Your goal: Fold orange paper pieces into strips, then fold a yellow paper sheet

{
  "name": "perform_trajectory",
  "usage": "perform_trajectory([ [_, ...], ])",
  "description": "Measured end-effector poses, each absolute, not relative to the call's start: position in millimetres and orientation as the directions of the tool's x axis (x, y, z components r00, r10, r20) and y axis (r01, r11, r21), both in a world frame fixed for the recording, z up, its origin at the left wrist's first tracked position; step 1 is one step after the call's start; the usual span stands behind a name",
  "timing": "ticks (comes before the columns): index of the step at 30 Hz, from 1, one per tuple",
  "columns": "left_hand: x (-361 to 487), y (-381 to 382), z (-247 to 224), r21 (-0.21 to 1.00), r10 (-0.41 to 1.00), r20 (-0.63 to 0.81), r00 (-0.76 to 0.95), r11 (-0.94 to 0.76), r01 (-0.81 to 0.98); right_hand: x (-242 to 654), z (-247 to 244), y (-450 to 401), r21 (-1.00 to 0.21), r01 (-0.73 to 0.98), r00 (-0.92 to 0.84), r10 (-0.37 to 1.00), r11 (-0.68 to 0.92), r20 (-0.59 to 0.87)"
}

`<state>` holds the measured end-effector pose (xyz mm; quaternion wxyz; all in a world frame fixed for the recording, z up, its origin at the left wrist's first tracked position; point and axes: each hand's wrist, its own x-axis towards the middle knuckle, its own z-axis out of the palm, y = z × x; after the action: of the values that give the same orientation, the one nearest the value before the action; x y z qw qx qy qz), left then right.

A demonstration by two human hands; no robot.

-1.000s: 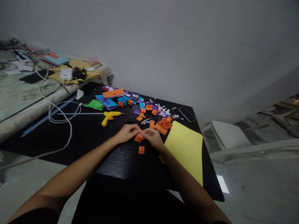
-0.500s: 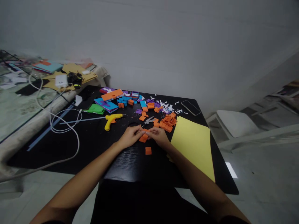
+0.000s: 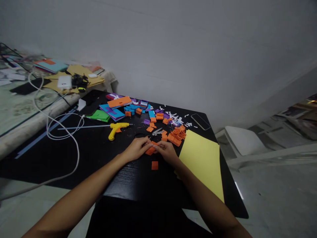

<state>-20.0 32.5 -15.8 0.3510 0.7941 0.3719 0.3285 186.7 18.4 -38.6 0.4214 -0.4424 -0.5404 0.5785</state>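
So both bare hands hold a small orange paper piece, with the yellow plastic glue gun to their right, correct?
Wrong side: the head view shows the yellow plastic glue gun left of the left hand and right hand, which do hold the small orange paper piece.

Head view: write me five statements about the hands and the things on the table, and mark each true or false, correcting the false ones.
1. The left hand and right hand both hold an orange paper piece. True.
2. The yellow glue gun lies right of the scissors. False: it lies left of them.
3. A loose orange square lies on the black table, nearer the person than the hands. True.
4. The phone rests on the yellow sheet. False: it lies on the table, beyond the sheet.
5. The right hand grips the scissors. False: neither hand holds them.
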Motion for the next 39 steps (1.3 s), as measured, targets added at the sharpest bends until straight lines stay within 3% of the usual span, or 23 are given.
perform_trajectory([
  [9, -21.6, 30.7, -5.0, 0.755, 0.814, 0.258, 0.521, -0.506, 0.417, 188.7, -33.2, 17.9, -0.995, -0.049, -0.209, 0.975, -0.082, -0.070],
  [12, -37.9, 38.4, 7.6, 0.679, 0.883, 0.301, 0.361, -0.464, 0.569, 192.1, -29.9, 18.6, -0.993, -0.067, -0.171, 0.982, -0.098, -0.085],
  [16, -76.3, 54.1, 19.4, 0.453, 0.954, 0.291, -0.065, -0.077, 0.888, 195.4, -26.0, 19.5, -0.980, -0.109, -0.136, 0.979, -0.164, -0.149],
  [18, -93.6, 60.1, 21.1, 0.350, 0.948, 0.256, -0.190, 0.092, 0.932, 195.8, -25.4, 20.0, -0.971, -0.140, -0.117, 0.977, -0.194, -0.179],
  [20, -105.7, 63.8, 20.6, 0.321, 0.949, 0.161, -0.270, 0.209, 0.924, 195.6, -25.3, 20.3, -0.963, -0.161, -0.100, 0.974, -0.218, -0.203],
  [25, -117.0, 68.9, 15.4, 0.344, 0.943, -0.064, -0.326, 0.328, 0.880, 194.6, -21.9, 21.2, -0.928, -0.238, -0.105, 0.958, -0.285, -0.267],
  [30, -121.1, 73.3, 9.3, 0.342, 0.939, -0.107, -0.327, 0.343, 0.875, 192.4, -19.1, 19.7, -0.911, -0.275, -0.098, 0.952, -0.307, -0.291],
  [36, -125.0, 76.8, 8.9, 0.381, 0.947, -0.176, -0.268, 0.317, 0.869, 186.7, -25.9, 13.8, -0.932, -0.275, -0.120, 0.971, -0.235, -0.209],
  [39, -123.4, 76.7, 9.7, 0.464, 0.963, -0.130, -0.237, 0.271, 0.843, 185.3, -28.2, 12.0, -0.936, -0.261, -0.154, 0.967, -0.238, -0.203],
])
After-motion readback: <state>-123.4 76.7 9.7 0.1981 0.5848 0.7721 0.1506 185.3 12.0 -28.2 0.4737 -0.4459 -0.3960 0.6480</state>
